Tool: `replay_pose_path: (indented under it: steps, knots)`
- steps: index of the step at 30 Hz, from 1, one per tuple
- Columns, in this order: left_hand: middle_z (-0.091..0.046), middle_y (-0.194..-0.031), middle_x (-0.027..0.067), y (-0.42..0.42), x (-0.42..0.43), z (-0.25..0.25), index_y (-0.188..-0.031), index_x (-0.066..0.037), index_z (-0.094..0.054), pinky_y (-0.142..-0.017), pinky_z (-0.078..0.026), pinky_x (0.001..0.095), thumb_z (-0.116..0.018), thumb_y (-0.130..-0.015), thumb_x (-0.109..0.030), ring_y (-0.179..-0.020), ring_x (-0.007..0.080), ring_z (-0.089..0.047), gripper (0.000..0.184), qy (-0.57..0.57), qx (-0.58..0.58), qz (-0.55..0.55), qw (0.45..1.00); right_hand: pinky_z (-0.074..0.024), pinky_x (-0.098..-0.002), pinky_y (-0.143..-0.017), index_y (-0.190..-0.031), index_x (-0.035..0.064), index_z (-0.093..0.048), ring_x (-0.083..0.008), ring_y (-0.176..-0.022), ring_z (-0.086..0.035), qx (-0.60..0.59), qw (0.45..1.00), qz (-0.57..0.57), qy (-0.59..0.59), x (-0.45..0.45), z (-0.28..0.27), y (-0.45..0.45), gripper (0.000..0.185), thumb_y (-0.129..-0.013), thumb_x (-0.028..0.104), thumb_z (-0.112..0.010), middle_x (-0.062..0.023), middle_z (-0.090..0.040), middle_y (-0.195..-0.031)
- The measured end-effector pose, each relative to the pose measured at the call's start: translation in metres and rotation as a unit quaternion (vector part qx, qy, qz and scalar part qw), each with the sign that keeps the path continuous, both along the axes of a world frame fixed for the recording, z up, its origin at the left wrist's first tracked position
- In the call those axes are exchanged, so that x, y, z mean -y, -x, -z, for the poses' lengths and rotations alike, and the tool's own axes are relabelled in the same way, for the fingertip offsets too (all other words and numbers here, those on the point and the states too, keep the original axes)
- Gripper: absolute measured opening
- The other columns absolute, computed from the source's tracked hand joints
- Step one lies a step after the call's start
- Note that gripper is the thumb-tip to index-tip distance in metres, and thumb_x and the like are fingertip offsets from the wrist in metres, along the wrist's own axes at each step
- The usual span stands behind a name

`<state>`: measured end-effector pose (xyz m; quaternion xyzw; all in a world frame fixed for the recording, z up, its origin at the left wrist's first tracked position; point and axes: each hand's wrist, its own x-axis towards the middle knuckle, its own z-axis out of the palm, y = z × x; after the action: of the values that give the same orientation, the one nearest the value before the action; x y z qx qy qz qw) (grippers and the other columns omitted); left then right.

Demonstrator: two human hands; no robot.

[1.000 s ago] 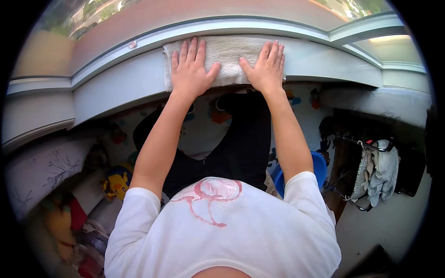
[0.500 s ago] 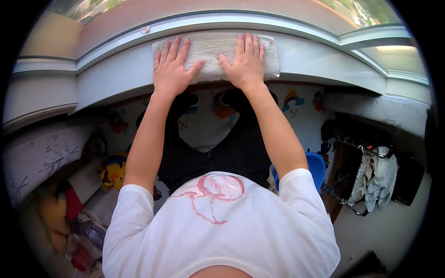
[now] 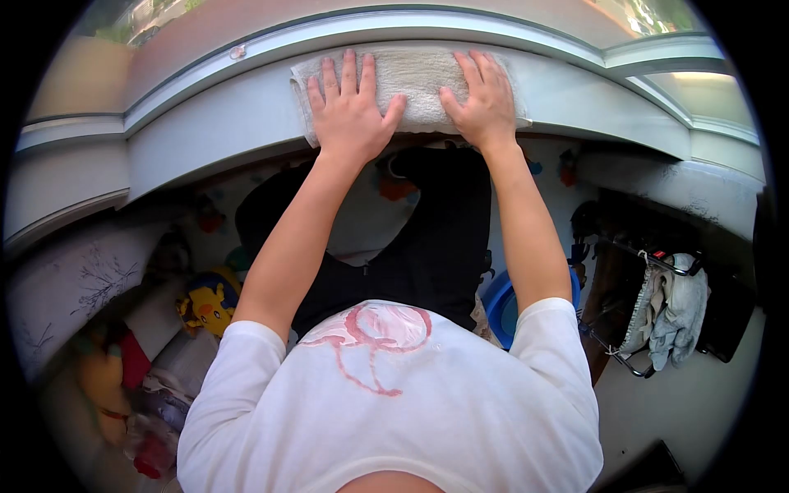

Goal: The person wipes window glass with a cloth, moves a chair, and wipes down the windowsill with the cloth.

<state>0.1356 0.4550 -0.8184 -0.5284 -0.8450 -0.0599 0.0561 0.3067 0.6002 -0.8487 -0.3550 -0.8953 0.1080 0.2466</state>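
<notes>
A white towel (image 3: 415, 86) lies spread on the white window sill (image 3: 218, 123). My left hand (image 3: 352, 115) rests flat on its left part, fingers stretched and spread toward the window. On the towel's right part lies my right hand (image 3: 483, 103), also flat, with the thumb apart from the fingers. Both palms press on the cloth, and neither hand grips it. The towel's left edge hangs a little over the front of the sill.
The window frame (image 3: 370, 27) runs behind the sill, with a small pinkish thing (image 3: 237, 52) on it at the left. Below right are a blue basin (image 3: 503, 306) and a rack with hanging cloths (image 3: 678, 308). Plush toys (image 3: 209, 306) lie at the lower left.
Both hands and the towel have slid to the right along the sill. The towel's left edge now shows more folds, and more of the blue basin is visible.
</notes>
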Motion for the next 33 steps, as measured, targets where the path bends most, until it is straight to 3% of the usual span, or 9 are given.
replay_pose_path:
  steps: [7,16,19,28,31,33]
  knots:
    - [-0.035,-0.163,0.0063,0.021,0.018,-0.005,-0.155,-0.023,-0.041,-0.124,-0.015,0.0474,-0.049,-0.095,-0.064,-0.152,0.0308,-0.027,0.074,-0.019,0.040,0.024,0.999,-0.0241,-0.0519,-0.121,-0.141,0.0037,-0.052,-0.0382,-0.144,-0.037,0.019,0.994,0.102,-0.031,0.033,0.003,0.028,0.070,-0.085,0.046,-0.059,-0.0205,-0.048,-0.148]
    - [-0.034,-0.163,0.0038,0.069,0.068,-0.016,-0.154,-0.032,-0.042,-0.125,-0.016,0.0466,-0.052,-0.092,-0.068,-0.152,0.0298,-0.027,0.073,0.006,0.045,-0.040,0.998,-0.0202,-0.0514,-0.122,-0.145,0.0005,-0.048,-0.0387,-0.146,-0.033,0.030,0.999,0.037,-0.003,0.074,-0.007,0.071,0.080,-0.086,0.055,-0.057,-0.0215,-0.044,-0.152]
    - [-0.035,-0.163,0.0046,0.076,0.079,-0.015,-0.154,-0.033,-0.043,-0.125,-0.016,0.0477,-0.053,-0.091,-0.069,-0.152,0.0325,-0.027,0.073,0.001,0.041,-0.055,0.998,-0.0197,-0.0506,-0.123,-0.145,0.0016,-0.047,-0.0371,-0.147,-0.032,0.042,0.999,0.013,-0.001,0.077,-0.010,0.077,0.080,-0.088,0.056,-0.058,-0.0199,-0.043,-0.153]
    - [-0.035,-0.162,0.0138,0.047,0.060,-0.008,-0.155,-0.024,-0.042,-0.122,-0.012,0.0586,-0.050,-0.094,-0.063,-0.150,0.0432,-0.024,0.073,-0.011,0.009,-0.066,0.998,-0.0172,-0.0466,-0.125,-0.152,0.0175,-0.042,-0.0290,-0.151,-0.026,0.085,0.995,-0.032,0.050,0.052,-0.011,0.052,0.076,-0.091,0.062,-0.056,-0.0114,-0.034,-0.160]
    - [-0.034,-0.162,0.0131,0.028,0.040,-0.006,-0.156,-0.023,-0.040,-0.121,-0.011,0.0596,-0.046,-0.095,-0.064,-0.151,0.0445,-0.023,0.074,0.001,0.011,-0.040,0.999,-0.0163,-0.0447,-0.126,-0.153,0.0186,-0.041,-0.0280,-0.152,-0.024,0.107,0.992,-0.014,0.062,0.033,-0.013,0.027,0.078,-0.091,0.063,-0.055,-0.0105,-0.033,-0.161]
    - [-0.031,-0.164,0.0109,0.015,0.024,-0.003,-0.158,-0.023,-0.036,-0.123,-0.010,0.0570,-0.043,-0.096,-0.065,-0.152,0.0405,-0.021,0.075,0.015,0.010,-0.022,1.000,-0.0151,-0.0437,-0.126,-0.155,0.0170,-0.039,-0.0290,-0.153,-0.022,0.112,0.992,0.009,0.059,0.017,-0.010,0.011,0.081,-0.091,0.065,-0.053,-0.0126,-0.031,-0.162]
